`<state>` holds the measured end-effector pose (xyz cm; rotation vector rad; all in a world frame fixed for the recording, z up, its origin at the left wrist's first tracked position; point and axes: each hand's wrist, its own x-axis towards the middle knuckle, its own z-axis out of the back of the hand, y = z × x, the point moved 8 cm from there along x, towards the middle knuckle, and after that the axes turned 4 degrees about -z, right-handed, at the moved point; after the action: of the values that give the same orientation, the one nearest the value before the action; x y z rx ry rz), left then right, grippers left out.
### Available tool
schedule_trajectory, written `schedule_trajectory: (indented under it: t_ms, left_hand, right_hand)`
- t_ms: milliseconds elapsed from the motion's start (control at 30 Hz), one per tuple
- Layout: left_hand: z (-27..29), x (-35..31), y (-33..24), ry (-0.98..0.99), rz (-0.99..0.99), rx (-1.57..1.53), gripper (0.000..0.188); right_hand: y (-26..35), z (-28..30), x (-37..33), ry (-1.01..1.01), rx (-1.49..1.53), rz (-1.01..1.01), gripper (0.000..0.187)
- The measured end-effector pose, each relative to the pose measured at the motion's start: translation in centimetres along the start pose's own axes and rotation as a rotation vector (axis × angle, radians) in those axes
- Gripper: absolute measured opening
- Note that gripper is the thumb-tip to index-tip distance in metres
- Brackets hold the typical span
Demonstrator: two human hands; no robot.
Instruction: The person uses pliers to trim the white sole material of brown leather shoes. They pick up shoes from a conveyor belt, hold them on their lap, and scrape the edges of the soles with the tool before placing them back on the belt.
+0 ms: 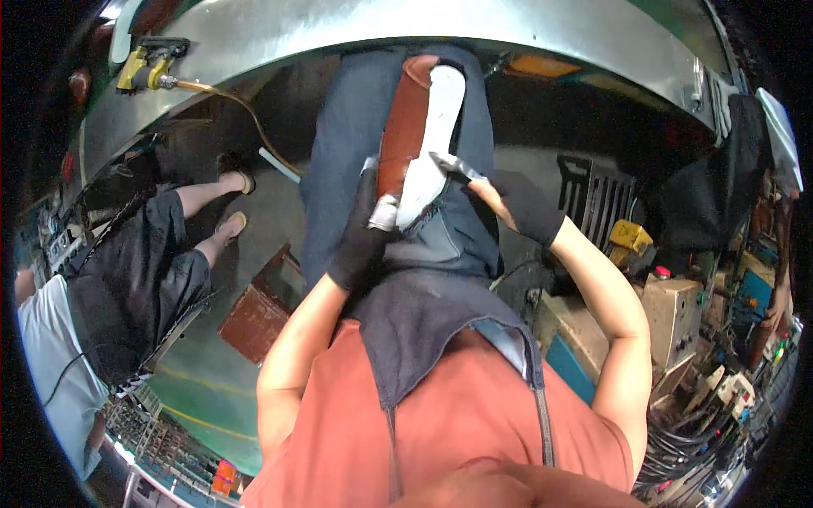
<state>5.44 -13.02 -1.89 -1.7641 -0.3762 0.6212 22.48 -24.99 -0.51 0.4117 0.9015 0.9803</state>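
Observation:
A brown leather shoe (405, 114) lies lengthwise on my lap, sole side turned up, with a long white sole piece (438, 118) along its right half. My left hand (366, 222), in a black fingerless glove with pale wrapping on the thumb and a finger, grips the shoe's left side near its lower end. From the right, my right hand (512, 201), gloved alike, reaches over the white sole. Its fingers are drawn together, with a pale, narrow tip touching the sole; whether that is a wrapped finger or a small tool I cannot make out.
A metal bench edge (356, 21) curves across the far side. On it, at left, sits a yellow tool (144, 74) with a hose. A brown stool (261, 309) stands at left, near another person's legs (203, 241). At right are machine boxes (669, 313) and cables (690, 449).

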Motion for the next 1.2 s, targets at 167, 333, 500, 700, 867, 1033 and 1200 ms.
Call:
schedule_trajectory:
  t_ms: [167,333,500,700,867,1033,1200]
  left_hand:
    - [-0.6,-1.6,4.8,0.203,-0.343,1.019,0.061]
    - [0.7,2.1,3.4,-0.208,0.047,0.514,0.037]
    - [-2.2,1.5,1.6,0.177,-0.428,1.241,0.036]
    - [0.2,-0.4,-0.3,-0.063,-0.194,0.278,0.062]
    - [8.4,-3.7,-9.7,0.005,-0.057,0.719,0.055]
    - [3.9,2.0,-15.0,-0.438,-0.549,0.803,0.061]
    - [1.6,2.7,-2.7,-0.26,-0.251,0.558,0.054]
  right_hand:
    - [0.6,-0.1,-1.1,0.029,0.076,-0.059,0.047]
    - [5.6,4.0,-1.7,0.058,-0.134,-0.075,0.052]
    - [14.0,3.7,-2.8,-0.031,-0.122,0.385,0.04]
    - [5.2,-0.2,-2.0,0.101,-0.15,0.02,0.039]
    - [3.9,1.5,-6.8,0.031,0.044,-0.093,0.04]
    - [3.5,1.0,-6.5,0.005,0.412,-0.219,0.04]
    - [3.5,2.1,-5.1,0.066,0.59,-0.228,0.041]
